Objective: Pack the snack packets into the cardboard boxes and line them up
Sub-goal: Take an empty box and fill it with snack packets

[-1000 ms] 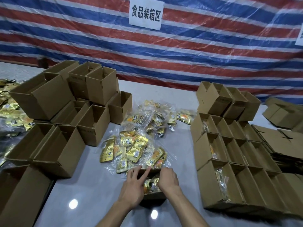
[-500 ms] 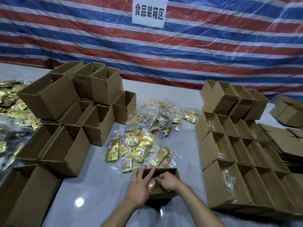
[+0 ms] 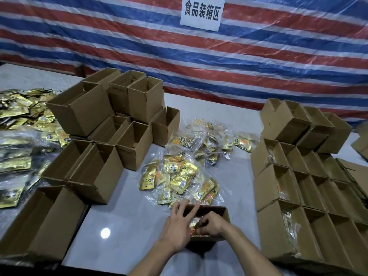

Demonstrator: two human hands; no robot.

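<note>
Work position, near centre of the table (image 3: 123, 226):

1. One open cardboard box (image 3: 224, 213) stands upright on the table, just near of the loose snack packets (image 3: 179, 176).
2. The left hand (image 3: 175, 230) lies over the box's left end, fingers straight and spread, holding nothing.
3. The right hand (image 3: 211, 223) reaches into the box from the right. Its fingers are curled down onto the packets inside (image 3: 192, 224); whether they grip a packet cannot be told.

Surroundings:

- A second heap of packets (image 3: 207, 144) lies farther back.
- Empty boxes (image 3: 95, 172) are stacked at left, some upright, some tilted.
- Rows of boxes (image 3: 278, 242) stand side by side at right; several of the left-hand ones hold packets.
- Gold packets (image 3: 20, 136) are piled at the far left edge.
- A striped tarpaulin (image 3: 139, 56) hangs behind, with a white sign (image 3: 202, 12) on it.
</note>
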